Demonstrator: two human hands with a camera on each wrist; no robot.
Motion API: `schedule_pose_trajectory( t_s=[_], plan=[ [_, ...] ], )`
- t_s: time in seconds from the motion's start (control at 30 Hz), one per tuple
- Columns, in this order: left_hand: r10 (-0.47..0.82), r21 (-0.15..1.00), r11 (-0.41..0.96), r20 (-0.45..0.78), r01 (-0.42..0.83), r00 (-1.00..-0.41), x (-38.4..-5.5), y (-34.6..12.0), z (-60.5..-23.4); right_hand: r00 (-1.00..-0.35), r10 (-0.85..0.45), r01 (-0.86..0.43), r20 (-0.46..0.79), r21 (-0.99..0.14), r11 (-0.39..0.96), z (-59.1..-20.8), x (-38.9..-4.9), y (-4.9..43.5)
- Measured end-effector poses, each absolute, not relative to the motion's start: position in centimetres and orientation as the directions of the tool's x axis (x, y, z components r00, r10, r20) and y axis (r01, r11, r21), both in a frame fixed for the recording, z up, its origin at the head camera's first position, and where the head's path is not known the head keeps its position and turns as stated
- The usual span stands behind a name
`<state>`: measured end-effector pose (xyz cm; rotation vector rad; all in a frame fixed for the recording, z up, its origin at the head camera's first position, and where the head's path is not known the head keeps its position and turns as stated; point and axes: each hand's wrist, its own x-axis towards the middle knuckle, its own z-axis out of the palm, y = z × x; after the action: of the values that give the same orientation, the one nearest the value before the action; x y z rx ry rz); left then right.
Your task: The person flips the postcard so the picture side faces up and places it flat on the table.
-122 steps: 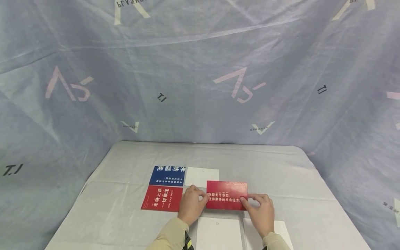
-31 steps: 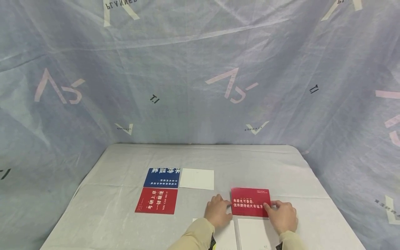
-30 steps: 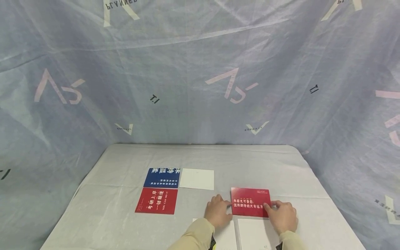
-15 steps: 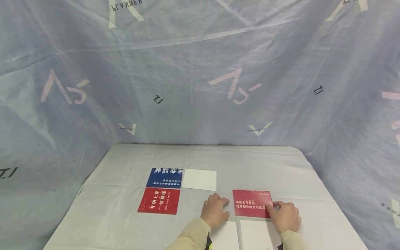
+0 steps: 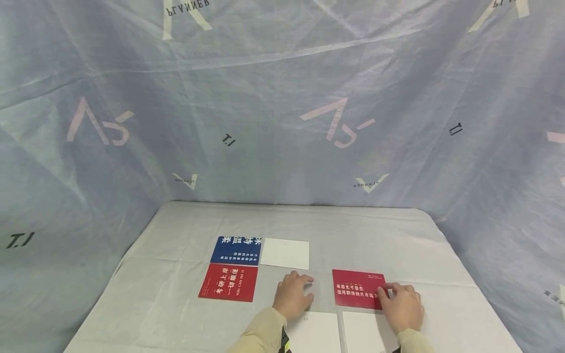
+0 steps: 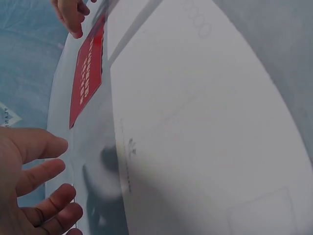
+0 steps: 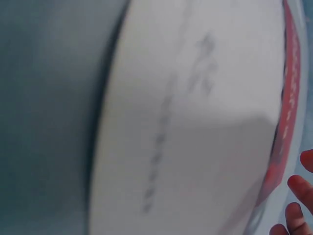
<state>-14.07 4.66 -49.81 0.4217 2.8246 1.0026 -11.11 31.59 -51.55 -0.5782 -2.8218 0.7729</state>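
Note:
A red postcard [image 5: 358, 288] with white lettering lies flat on the cloth-covered table, beyond two white postcards at the front. My right hand [image 5: 402, 306] is at its right end, with the thumb overlapping that edge in the head view. The right wrist view shows the right fingers [image 7: 301, 193] loosely bent and apart, just off the red strip. My left hand [image 5: 291, 296] hovers left of the red postcard, fingers spread and holding nothing, over the far edge of the front left white postcard [image 5: 315, 333]. Beside it lies the front right white postcard [image 5: 364, 333], partly behind my right hand.
Further left, a blue postcard [image 5: 237, 250] and another red postcard [image 5: 228, 282] lie one below the other. A white postcard [image 5: 285, 253] sits against the blue one's right side. Pale printed cloth [image 5: 273, 147] rises behind the table and on both sides.
The red postcard, held between both hands earlier, has moved right and now lies flat. My left hand has let go and drawn back left; the right hand has stayed at the right edge.

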Motion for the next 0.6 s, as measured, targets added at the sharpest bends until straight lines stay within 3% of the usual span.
schedule_pose_trajectory(
  t_s=[0.6],
  plan=[
    [0.239, 0.677, 0.686, 0.138, 0.268, -0.961, -14.1, 2.9, -50.2, -0.944, 0.323, 0.222, 0.062, -0.603, 0.766, -49.7, -10.5, 28.5]
  ],
)
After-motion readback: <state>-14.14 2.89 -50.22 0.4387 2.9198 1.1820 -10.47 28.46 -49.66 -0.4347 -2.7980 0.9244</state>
